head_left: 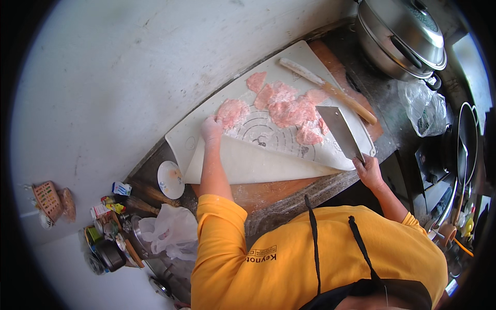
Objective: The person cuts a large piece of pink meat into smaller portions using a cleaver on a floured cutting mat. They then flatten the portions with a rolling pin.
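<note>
In my right hand (368, 170) is the handle of a cleaver, its broad steel blade (341, 130) angled up and left over the right side of a white pastry mat (248, 141). My left hand (212, 128), whitened with flour, touches the near edge of a flattened pink piece (233, 112). Whether its fingers grip that piece is hidden. More pink, floured pieces (292, 108), which look like raw meat, lie together across the printed circles. A wooden rolling pin (327, 89), floured at its far end, rests diagonally behind them. The mat's near edge is folded over (248, 162).
Beneath the mat lies a brown wooden board (252, 193) on a dark counter. A lidded steel pot (399, 42) and plastic bag (422, 104) stand right, near a wok (467, 143). Leftward are a patterned plate (171, 180), brushes (141, 203) and a white bag (172, 230). A wall borders the counter.
</note>
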`<state>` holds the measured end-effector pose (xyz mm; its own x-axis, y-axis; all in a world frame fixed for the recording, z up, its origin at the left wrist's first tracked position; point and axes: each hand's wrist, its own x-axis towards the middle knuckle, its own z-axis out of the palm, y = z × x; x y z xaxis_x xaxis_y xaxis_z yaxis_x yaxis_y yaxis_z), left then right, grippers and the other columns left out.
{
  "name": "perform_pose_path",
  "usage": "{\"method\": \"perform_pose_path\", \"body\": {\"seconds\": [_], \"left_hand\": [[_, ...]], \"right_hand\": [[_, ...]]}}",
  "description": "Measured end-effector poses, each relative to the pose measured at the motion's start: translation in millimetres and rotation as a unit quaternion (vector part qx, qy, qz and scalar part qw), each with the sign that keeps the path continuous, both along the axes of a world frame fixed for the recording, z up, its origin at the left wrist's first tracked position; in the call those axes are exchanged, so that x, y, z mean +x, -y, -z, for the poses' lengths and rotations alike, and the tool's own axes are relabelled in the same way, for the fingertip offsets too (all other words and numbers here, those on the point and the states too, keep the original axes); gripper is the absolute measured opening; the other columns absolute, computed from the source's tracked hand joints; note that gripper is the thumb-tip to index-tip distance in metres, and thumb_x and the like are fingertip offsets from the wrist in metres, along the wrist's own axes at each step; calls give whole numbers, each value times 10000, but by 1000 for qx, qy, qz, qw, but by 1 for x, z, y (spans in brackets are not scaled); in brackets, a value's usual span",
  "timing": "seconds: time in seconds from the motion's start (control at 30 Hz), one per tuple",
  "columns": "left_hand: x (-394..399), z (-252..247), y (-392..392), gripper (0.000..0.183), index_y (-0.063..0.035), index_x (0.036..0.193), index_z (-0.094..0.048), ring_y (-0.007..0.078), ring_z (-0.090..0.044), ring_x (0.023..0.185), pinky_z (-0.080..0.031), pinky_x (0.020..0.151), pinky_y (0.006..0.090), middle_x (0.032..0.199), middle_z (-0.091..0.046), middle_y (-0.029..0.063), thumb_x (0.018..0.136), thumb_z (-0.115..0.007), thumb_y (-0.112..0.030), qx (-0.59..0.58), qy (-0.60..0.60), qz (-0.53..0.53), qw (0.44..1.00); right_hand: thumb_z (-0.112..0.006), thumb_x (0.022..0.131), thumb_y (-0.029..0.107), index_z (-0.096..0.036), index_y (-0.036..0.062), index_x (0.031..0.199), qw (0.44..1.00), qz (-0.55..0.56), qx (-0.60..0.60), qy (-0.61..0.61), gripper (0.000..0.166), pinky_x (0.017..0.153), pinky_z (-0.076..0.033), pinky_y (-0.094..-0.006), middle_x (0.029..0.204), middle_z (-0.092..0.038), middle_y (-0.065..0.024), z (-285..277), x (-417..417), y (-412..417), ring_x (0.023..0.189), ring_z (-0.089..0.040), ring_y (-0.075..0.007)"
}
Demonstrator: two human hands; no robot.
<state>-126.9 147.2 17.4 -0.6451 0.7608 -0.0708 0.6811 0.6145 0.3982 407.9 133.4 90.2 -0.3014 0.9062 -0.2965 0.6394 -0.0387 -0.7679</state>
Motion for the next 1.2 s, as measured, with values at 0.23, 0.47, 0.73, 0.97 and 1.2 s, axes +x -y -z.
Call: {"method": "perform_pose_path", "body": {"seconds": [0.23, 0.47, 0.73, 0.97, 1.2], "left_hand": [[-2, 17, -17, 232, 19, 929, -683, 344, -654, 797, -521, 766, 410, 868, -671, 196, 747, -652, -123, 111, 50, -28, 992], [-4, 13, -28, 193, -24, 936, -692, 341, -632, 856, -513, 791, 416, 924, -659, 171, 772, -629, -105, 87, 15, -23, 996], [16, -2, -22, 247, -48, 1023, -684, 328, -553, 1068, -475, 891, 423, 1105, -617, 150, 791, -619, -102, 53, -121, 58, 990], [31, -8, -24, 384, -18, 1103, -652, 375, -536, 1114, -444, 981, 416, 1188, -608, 190, 733, -656, -116, 99, -23, 245, 964], [31, -7, -34, 299, -31, 1017, -689, 347, -525, 1108, -445, 964, 414, 1196, -602, 171, 762, -704, -185, 42, -47, 222, 973]], "right_hand": [[-603, 890, 172, -596, -64, 834, 999, -17, 43, -20, 243, 573, -433, -408, 618, -492, -224, 2, -8, 0, 538, -451, -294], [-603, 886, 171, -597, -65, 838, 999, -26, 21, 8, 241, 585, -447, -408, 629, -507, -238, -4, -9, 4, 549, -494, -326], [-610, 884, 168, -606, -63, 836, 1000, -11, 12, 12, 236, 562, -444, -398, 601, -498, -225, -3, -6, 7, 515, -477, -292], [-610, 886, 168, -603, -60, 825, 1000, -3, 4, 14, 236, 555, -441, -397, 596, -494, -218, 0, -3, 10, 509, -456, -264], [-609, 886, 168, -603, -57, 822, 1000, 0, 7, 12, 233, 550, -438, -393, 585, -484, -209, 1, 0, 9, 504, -454, -257]]}}
